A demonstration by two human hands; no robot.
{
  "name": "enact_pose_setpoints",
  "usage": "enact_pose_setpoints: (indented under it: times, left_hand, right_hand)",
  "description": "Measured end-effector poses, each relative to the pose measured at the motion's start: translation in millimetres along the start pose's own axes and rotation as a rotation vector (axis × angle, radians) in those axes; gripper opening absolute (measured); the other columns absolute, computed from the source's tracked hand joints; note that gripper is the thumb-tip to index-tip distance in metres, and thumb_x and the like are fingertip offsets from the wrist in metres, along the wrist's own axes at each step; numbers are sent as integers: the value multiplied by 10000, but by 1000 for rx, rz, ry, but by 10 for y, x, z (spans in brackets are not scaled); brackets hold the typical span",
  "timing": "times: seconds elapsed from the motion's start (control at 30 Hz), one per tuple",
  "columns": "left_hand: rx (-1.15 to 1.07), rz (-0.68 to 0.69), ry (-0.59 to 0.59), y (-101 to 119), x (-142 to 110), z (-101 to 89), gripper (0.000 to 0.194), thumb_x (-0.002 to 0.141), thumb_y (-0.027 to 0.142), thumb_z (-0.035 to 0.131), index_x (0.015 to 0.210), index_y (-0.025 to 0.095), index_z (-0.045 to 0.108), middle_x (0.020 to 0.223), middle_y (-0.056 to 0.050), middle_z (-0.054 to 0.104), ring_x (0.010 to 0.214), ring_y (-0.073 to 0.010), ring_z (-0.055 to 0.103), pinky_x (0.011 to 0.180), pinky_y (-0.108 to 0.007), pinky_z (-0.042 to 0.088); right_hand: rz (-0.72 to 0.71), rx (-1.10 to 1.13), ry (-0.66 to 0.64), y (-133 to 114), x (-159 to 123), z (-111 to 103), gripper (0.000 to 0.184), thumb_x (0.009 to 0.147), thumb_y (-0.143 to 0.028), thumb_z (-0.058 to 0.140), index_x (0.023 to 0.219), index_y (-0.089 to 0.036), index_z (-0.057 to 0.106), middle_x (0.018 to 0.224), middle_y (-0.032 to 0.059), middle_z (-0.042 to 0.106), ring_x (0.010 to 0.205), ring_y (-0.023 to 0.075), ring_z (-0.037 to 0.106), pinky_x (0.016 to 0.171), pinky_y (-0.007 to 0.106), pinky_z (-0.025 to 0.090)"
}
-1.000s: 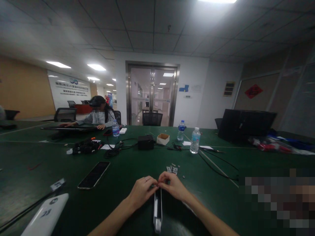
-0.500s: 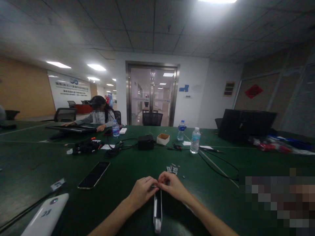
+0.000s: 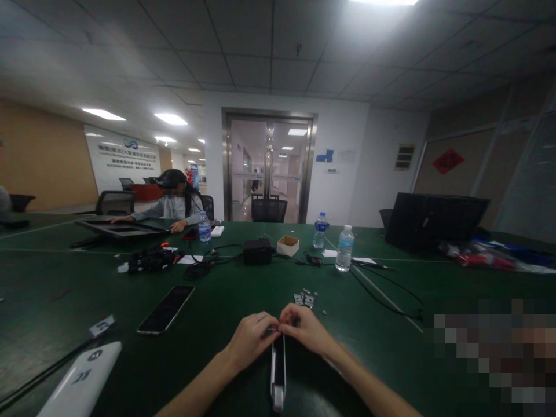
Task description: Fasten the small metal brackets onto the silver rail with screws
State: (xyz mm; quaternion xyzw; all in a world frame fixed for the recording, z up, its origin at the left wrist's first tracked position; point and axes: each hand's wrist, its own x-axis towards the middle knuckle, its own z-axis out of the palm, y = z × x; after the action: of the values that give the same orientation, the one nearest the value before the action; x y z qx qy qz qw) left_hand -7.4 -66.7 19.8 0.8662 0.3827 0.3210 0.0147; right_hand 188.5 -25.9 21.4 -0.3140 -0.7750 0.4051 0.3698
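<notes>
The phone (image 3: pixel 167 310) bounds free tabletop (image 3: pixel 212 313) left of the hands (image 3: pixel 249 340).

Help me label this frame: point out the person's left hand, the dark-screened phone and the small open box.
Left hand (image 3: pixel 252 337), head view: back of the hand.
Phone (image 3: pixel 167 310), head view: middle of its screen.
Open box (image 3: pixel 285 249), head view: pale outer wall.

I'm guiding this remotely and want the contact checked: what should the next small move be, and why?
Probably ease the right hand slightly aside while the left hand steadies. Their fingertips meet at the far end of the narrow white piece and hide most of whatever they hold there, so the contact can't be judged from this view.
</notes>
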Motion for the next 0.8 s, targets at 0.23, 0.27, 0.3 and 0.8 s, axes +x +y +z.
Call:
enact_pose_setpoints:
  times: [0.23, 0.27, 0.3, 0.8]
  left_hand:
    - [0, 17, 18, -3, 2, 3, 38, 887, 140, 610, 908, 169, 622, 854, -10, 660, 711, -129, 594, 659, -214, 455]
    - [-1, 22, 21, -3, 1, 5, 39, 888, 141, 606, 908, 171, 622, 854, -10, 661, 711, -129, 595, 658, -213, 456]
    - [-1, 26, 26, -3, -1, 8, 39, 889, 143, 601, 906, 172, 621, 853, -10, 662, 710, -129, 596, 657, -212, 457]
    - [6, 25, 40, -8, -3, 13, 59, 874, 156, 594, 919, 178, 626, 845, -5, 663, 677, -120, 596, 662, -212, 474]
  right_hand:
    - [8, 46, -16, -8, -5, 7, 122, 739, -236, 711, 804, -161, 640, 710, -10, 623, 639, 127, 537, 602, 243, 408]
    - [3, 47, -16, -10, -4, 7, 125, 739, -239, 714, 804, -161, 641, 711, -9, 623, 641, 127, 536, 605, 244, 409]
    - [-1, 46, -13, -13, -4, 7, 127, 737, -240, 718, 802, -161, 642, 711, -9, 623, 643, 127, 536, 609, 245, 410]
    - [21, 60, -27, -111, -16, 8, 116, 719, -212, 714, 799, -163, 644, 726, -11, 634, 650, 124, 538, 629, 250, 411]
